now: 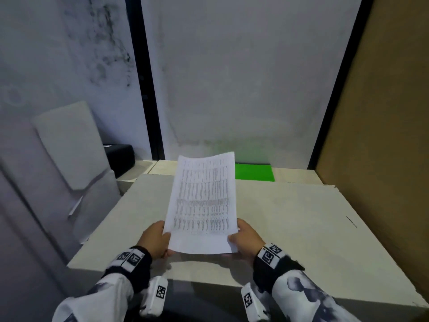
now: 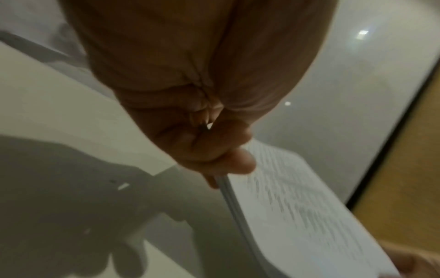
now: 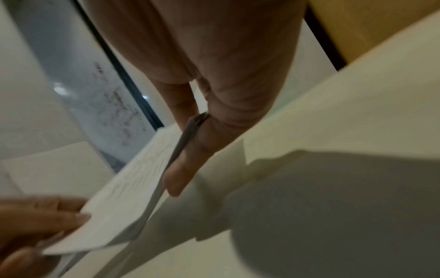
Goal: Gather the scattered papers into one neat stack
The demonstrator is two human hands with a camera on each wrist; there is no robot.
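A thin stack of white printed papers (image 1: 203,203) is held up off the pale table (image 1: 290,217), tilted away from me, its lower edge near the table's front. My left hand (image 1: 157,240) grips the stack's lower left edge, thumb on top and fingers beneath. My right hand (image 1: 243,240) grips the lower right edge the same way. In the left wrist view the stack (image 2: 297,216) shows several sheet edges pinched in my left hand (image 2: 214,156). The right wrist view shows the stack (image 3: 133,188) pinched by my right hand (image 3: 190,143).
A green sheet (image 1: 254,172) lies flat at the back of the table behind the stack. A black box (image 1: 120,156) sits at the back left. White boards (image 1: 69,145) lean at the left, and a brown board (image 1: 376,135) stands along the right.
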